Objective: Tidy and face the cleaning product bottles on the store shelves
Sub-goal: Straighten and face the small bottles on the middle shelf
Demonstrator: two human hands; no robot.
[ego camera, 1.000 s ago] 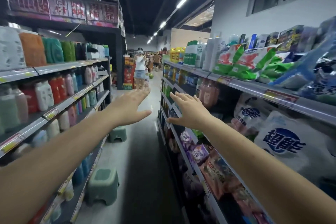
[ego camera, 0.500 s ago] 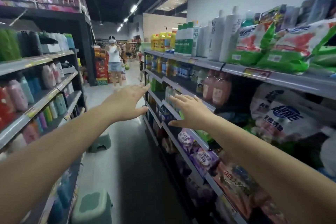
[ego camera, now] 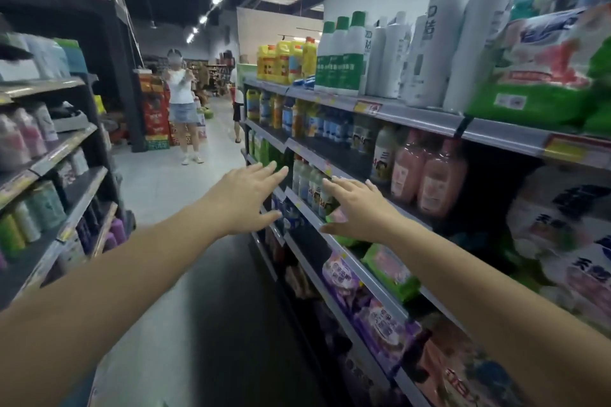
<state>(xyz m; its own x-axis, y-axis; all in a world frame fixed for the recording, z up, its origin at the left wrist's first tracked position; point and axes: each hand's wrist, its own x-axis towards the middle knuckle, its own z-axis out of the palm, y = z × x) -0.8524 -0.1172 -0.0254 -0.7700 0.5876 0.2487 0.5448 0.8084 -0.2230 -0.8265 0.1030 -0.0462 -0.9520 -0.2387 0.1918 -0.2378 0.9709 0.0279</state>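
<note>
Grey shelves on the right were full of bottles. Some white bottles stood just past the fingers, not yet touched. Both the left hand and right hand were spread wide, holding nothing. Most tidying looked left to do.

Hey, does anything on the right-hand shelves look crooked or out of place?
Yes. A green pack lies tilted, poking past the shelf edge below the right hand. The bottles look upright.
</note>
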